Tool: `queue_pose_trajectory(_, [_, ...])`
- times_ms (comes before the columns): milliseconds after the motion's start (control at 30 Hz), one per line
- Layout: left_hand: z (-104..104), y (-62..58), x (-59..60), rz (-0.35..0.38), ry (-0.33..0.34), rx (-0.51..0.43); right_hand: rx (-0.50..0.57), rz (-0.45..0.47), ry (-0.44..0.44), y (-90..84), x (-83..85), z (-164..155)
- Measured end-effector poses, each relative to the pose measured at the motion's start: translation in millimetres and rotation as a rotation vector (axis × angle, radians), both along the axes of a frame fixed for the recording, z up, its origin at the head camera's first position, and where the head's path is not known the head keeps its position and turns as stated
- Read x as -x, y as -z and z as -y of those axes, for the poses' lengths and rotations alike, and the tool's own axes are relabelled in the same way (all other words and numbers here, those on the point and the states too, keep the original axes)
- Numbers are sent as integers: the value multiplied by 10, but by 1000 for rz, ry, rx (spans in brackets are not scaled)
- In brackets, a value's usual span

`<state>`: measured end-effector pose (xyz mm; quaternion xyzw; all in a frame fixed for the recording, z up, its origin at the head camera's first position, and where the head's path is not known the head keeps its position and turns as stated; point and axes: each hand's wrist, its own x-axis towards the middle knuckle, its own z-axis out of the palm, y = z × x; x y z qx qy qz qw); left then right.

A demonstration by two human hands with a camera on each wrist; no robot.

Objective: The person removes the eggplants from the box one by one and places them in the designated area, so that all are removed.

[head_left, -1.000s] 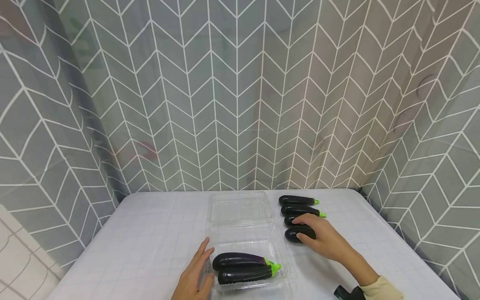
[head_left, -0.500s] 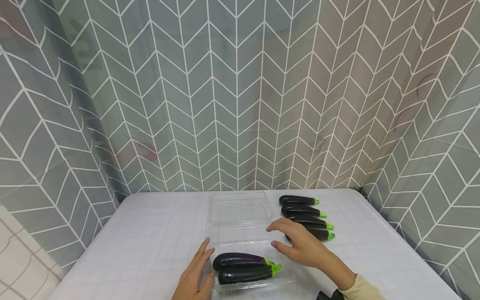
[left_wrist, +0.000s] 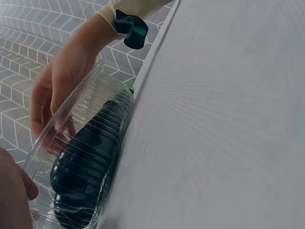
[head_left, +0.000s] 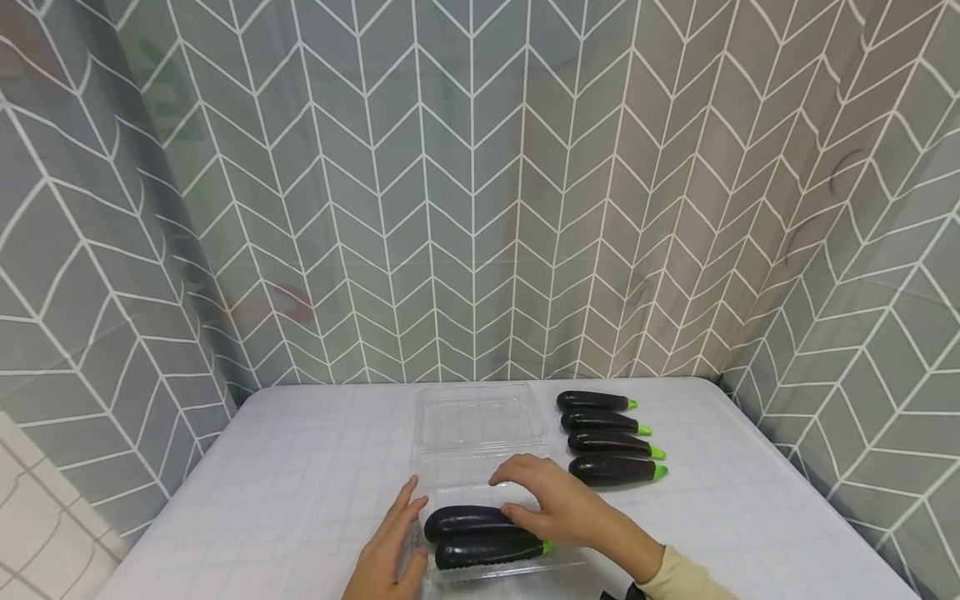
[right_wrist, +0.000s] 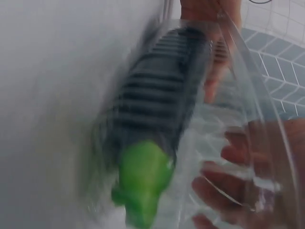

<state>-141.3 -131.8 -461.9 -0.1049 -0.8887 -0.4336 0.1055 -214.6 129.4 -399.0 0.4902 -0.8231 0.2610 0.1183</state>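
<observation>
Two dark purple eggplants (head_left: 480, 550) with green stem ends lie side by side in the near half of a clear plastic clamshell container (head_left: 487, 572). My left hand (head_left: 386, 546) rests at the container's left edge with its fingers spread and fairly straight. Over the tray, my right hand (head_left: 558, 504) reaches in from the right with bent, parted fingers and nothing held between them. It covers the stem end of the farther eggplant in the head view. In the right wrist view, its fingers (right_wrist: 224, 186) show through the clear wall, beside an eggplant (right_wrist: 157, 90) that is blurred.
Several more eggplants (head_left: 611, 471) lie in a row on the white table (head_left: 300, 500), right of the container. The container's lid (head_left: 480, 417) is folded back flat behind the tray. A grey patterned curtain (head_left: 472, 208) hangs behind the table.
My right hand has let go of the nearest eggplant in the right-hand row and moved left, empty, over the container. My left hand has stayed at the container's edge.
</observation>
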Motion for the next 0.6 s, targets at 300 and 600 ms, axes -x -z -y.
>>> queue_pose_trajectory(300, [9,35,-2,-27,3,2,-53,45,-33,89,-1,161])
queue_pose_trajectory(600, [12,54,12,-196,10,37,-128,111,-13,144,8,224])
